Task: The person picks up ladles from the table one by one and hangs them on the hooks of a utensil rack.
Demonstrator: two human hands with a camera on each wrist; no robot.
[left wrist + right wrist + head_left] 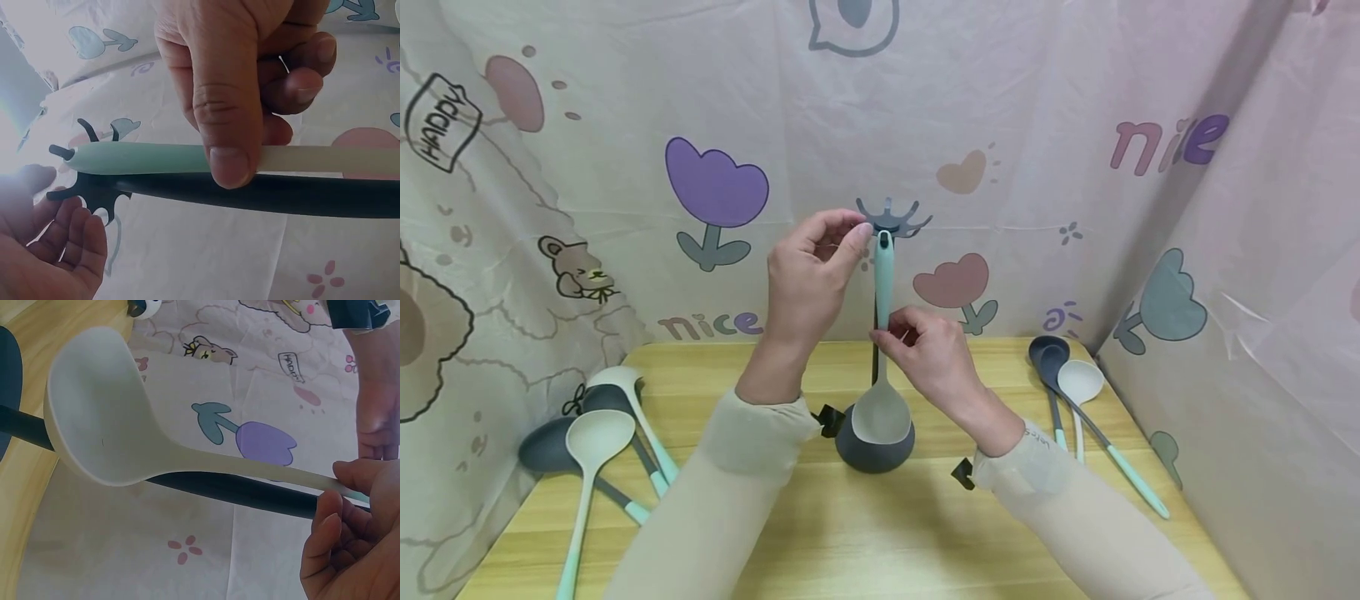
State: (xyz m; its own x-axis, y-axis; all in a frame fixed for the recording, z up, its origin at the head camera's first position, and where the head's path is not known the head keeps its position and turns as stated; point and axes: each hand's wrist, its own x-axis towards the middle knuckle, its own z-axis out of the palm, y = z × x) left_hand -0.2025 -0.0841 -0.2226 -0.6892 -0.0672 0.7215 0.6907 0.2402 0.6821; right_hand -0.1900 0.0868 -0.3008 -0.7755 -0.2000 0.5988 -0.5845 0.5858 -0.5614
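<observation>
A dark utensil stand with several hooks [916, 225] at its top rises from a rounded grey base [874, 460]. A pale ladle [882, 412] with a mint handle [884, 275] hangs bowl down along the stand's pole. The tip of a hook pokes through the hole at the handle's end. My left hand [812, 271] pinches a hook on the left side of the stand's top. Lower down, my right hand [932, 354] pinches the ladle between thumb and fingers, where mint meets pale, seen close in the left wrist view. The ladle's bowl [103, 412] overlaps the pole in the right wrist view.
On the wooden table's [1000, 533] left side lie several utensils, among them a pale ladle [599, 435] and a dark spoon-like one [550, 446]. A dark ladle [1049, 354] and a pale utensil [1081, 381] lie at the right. A printed curtain [850, 108] surrounds the table.
</observation>
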